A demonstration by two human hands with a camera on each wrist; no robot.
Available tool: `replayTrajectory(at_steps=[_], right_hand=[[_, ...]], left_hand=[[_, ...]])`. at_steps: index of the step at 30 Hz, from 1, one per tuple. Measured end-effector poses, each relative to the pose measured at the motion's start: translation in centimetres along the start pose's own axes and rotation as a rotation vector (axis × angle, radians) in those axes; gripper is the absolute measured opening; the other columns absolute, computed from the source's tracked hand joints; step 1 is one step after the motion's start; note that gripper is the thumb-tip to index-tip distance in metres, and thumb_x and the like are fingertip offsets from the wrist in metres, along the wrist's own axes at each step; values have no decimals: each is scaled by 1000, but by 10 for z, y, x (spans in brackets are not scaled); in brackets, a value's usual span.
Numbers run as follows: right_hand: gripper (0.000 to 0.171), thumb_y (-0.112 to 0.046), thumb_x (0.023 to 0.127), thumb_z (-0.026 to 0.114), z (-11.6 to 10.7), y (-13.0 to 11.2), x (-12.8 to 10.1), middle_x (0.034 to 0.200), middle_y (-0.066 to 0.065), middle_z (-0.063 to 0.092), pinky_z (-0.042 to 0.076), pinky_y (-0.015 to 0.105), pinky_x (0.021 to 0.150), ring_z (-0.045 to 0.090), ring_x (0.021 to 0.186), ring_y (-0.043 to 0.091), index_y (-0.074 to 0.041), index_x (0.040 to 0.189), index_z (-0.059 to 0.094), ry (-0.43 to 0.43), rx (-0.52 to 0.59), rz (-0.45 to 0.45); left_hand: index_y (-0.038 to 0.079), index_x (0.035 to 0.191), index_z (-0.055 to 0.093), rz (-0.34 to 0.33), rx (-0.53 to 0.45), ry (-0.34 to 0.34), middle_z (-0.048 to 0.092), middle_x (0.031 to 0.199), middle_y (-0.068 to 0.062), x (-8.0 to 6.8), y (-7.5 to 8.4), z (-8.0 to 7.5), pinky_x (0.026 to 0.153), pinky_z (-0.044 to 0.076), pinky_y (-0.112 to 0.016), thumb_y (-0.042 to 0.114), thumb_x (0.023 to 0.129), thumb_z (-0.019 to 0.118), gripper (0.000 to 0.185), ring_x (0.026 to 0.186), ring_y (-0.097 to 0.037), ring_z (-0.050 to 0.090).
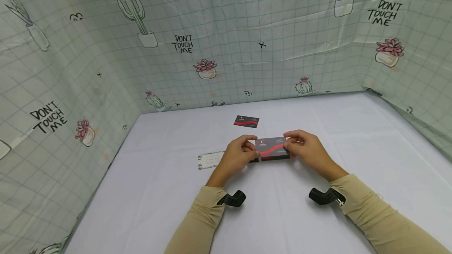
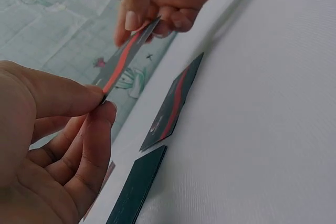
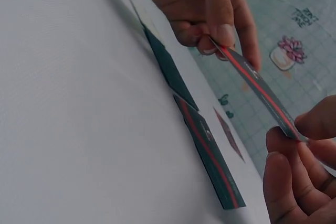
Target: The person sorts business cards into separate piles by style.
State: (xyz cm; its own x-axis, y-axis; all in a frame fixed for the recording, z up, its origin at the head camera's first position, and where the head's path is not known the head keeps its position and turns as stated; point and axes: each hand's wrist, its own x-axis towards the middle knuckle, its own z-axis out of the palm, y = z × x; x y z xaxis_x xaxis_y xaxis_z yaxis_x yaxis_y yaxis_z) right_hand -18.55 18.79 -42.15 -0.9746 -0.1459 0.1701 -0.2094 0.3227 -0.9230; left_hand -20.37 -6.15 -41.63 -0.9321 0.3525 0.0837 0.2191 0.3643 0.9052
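Both hands pinch one dark card (image 1: 272, 148) with a red wave by its short ends: the left hand (image 1: 237, 158) between thumb and forefinger, the right hand (image 1: 306, 149) likewise, holding it above the white table (image 1: 353, 156). Below it lies a small stack of matching cards (image 3: 210, 153), with another card (image 1: 246, 121) farther off and a pale floral card (image 1: 210, 160) to the left. Judging by this, a card is mid-handling; placing it next would call for a level, even lowering.
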Motion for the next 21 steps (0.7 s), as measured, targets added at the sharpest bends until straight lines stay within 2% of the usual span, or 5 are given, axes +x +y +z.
replayTrajectory(at_steps=[8, 15, 21], right_hand=[[46, -11, 94, 69, -13, 2, 3, 111, 20, 64, 54, 33, 69, 69, 84, 18, 4, 137, 57, -28, -94, 32], [47, -11, 94, 71, -14, 11, 8, 105, 17, 65, 52, 28, 64, 68, 80, 15, 6, 136, 58, -24, -130, 46], [44, -7, 93, 70, -12, 17, 8, 95, 16, 63, 50, 27, 60, 64, 69, 18, 9, 133, 58, -25, -123, 42]], left_hand=[[6, 136, 61, -8, 33, -6, 65, 93, 3, 11, 5, 4, 65, 47, -24, 11, 90, 73, 48, 77, -7, 61], [5, 137, 60, -49, 54, 16, 67, 94, 2, 15, 7, 11, 63, 47, -25, 12, 89, 73, 50, 77, -8, 61], [5, 137, 61, -81, 94, 43, 66, 106, 1, 17, 4, 18, 65, 49, -23, 9, 89, 73, 50, 86, -6, 65]])
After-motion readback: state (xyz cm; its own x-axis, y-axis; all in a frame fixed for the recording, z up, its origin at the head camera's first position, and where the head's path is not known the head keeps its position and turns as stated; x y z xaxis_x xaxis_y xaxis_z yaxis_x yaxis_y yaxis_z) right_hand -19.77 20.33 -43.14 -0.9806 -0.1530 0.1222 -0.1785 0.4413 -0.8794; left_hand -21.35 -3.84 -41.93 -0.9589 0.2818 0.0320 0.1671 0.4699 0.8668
